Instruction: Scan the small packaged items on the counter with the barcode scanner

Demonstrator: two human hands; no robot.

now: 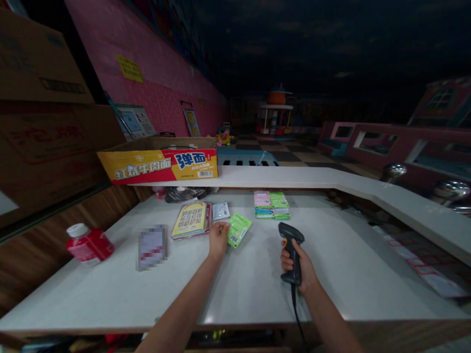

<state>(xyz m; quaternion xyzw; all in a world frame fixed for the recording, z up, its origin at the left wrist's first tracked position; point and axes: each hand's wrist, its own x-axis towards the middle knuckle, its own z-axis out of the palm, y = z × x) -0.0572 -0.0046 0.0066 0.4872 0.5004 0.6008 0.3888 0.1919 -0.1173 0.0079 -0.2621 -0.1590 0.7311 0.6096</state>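
Observation:
My left hand (220,239) pinches the left edge of a flat green packet (240,229) just above the white counter. Printed marks and a pale label show on the packet's face. In my right hand (302,268) is a black handheld barcode scanner (293,252), fingers wrapped round its grip and its head tilted up. A cord (297,318) runs from the scanner's base over the counter's front edge. Behind the two hands lies a stack of green and pink packets (272,206). One silver-grey packet (221,211) lies beyond my left hand, beside a yellow booklet (190,220).
A red bottle with a white cap (90,244) lies on the left of the white counter (250,289), near a blurred-out item (152,247). On the raised ledge (287,177) sits an open noodle carton (162,164). Brown boxes (55,142) are piled at far left.

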